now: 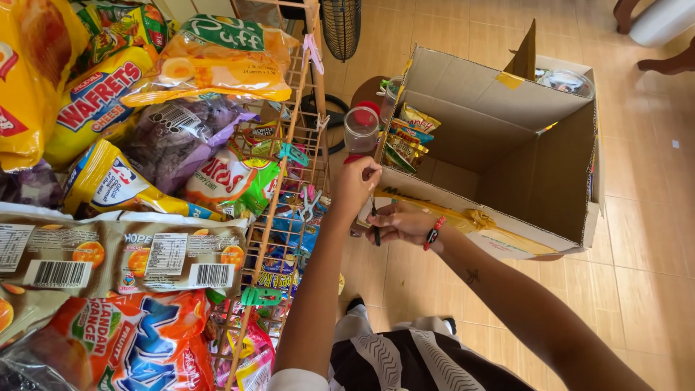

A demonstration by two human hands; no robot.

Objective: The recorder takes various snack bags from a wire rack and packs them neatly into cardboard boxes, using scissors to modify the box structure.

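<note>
A large open cardboard box (499, 145) lies on its side on the tiled floor, with small snack packets (407, 141) stacked at its left inner side. My left hand (353, 185) is curled shut at the box's near left corner and seems to grip the edge of the flap there. Just below it, my right hand (400, 222), with a red bracelet on the wrist, pinches a thin dark stick-like tool (376, 230) that points down against the front flap (463, 217). The two hands almost touch.
A wire rack (289, 188) at the left holds many bagged snacks (145, 130) and coloured clips. A clear jar with a red lid (360, 127) stands behind the box corner. A fan (341, 25) stands at the top, and wooden furniture legs (670, 61) at the top right.
</note>
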